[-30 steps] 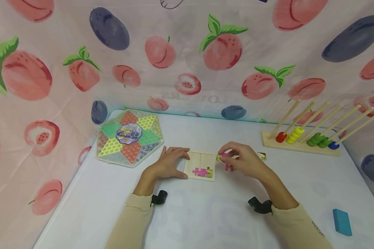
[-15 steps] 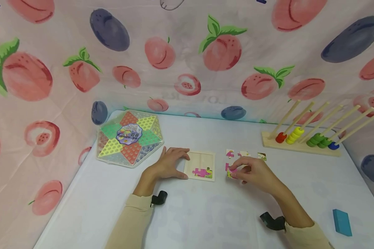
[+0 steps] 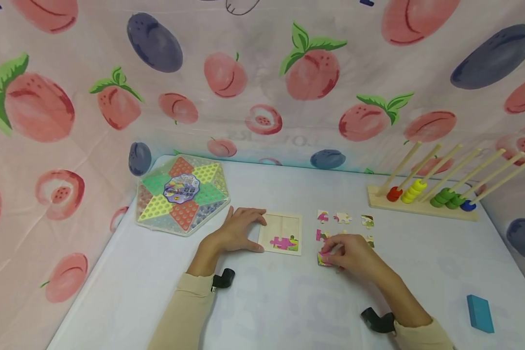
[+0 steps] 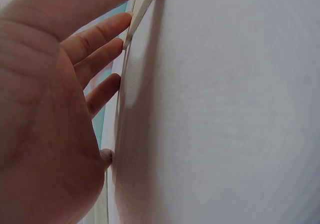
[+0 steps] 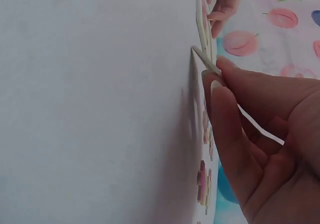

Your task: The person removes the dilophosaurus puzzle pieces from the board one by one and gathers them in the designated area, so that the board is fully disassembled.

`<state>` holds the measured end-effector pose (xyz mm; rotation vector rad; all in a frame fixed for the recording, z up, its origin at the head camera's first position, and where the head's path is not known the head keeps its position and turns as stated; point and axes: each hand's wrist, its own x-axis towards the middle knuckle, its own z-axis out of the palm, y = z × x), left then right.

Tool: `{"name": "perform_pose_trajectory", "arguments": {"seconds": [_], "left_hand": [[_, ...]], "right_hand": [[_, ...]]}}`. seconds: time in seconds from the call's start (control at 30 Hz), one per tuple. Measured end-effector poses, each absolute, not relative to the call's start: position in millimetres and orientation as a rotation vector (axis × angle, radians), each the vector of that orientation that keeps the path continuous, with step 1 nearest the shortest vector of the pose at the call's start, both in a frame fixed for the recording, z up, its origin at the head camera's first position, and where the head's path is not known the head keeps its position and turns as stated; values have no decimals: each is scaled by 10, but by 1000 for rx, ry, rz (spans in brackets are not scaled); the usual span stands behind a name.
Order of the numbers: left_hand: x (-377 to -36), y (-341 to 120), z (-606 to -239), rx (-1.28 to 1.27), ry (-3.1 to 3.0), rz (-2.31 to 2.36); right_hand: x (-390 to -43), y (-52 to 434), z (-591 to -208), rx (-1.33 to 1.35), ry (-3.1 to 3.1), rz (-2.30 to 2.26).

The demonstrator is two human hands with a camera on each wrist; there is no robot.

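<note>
My left hand (image 3: pixel 234 231) lies at the left side of a small wooden puzzle tray (image 3: pixel 284 223), thumb at its lower corner and index finger at the upper one. The left wrist view shows extended, spread fingers (image 4: pixel 102 34) meeting the tray's edge. Joined pink and green pieces (image 3: pixel 283 242) fill the tray's lower right. To the tray's right, my right hand (image 3: pixel 354 255) pinches a pink and green puzzle piece (image 3: pixel 323 258) between thumb and fingers. That piece, seen edge-on in the right wrist view, tilts close over the white table.
Several loose puzzle pieces (image 3: pixel 342 218) lie in rows beyond my right hand, some partly hidden by it. A star-patterned board game (image 3: pixel 181 194) sits at the back left. At the back right stands a wooden bead rack (image 3: pixel 420 204); a blue block (image 3: pixel 480 313) lies front right.
My right hand has moved from beside the tray's upper right edge towards me, carrying the pinched piece and uncovering loose pieces behind it. The left hand and tray have stayed put.
</note>
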<state>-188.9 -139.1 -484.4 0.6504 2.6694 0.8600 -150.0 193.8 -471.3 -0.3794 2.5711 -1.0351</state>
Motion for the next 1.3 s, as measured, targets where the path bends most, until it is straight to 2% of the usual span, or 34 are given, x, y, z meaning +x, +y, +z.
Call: {"name": "perform_pose_trajectory", "arguments": {"seconds": [0.43,1.3], "left_hand": [[-1891,-1386,-4859,642,2677,850],[-1891,-1400,-4872,660,2684,846]], "right_hand": [[-1502,1868,-4708,-342,2625,-874],[-1518,1823,-4671,-486,2735,-698]]}}
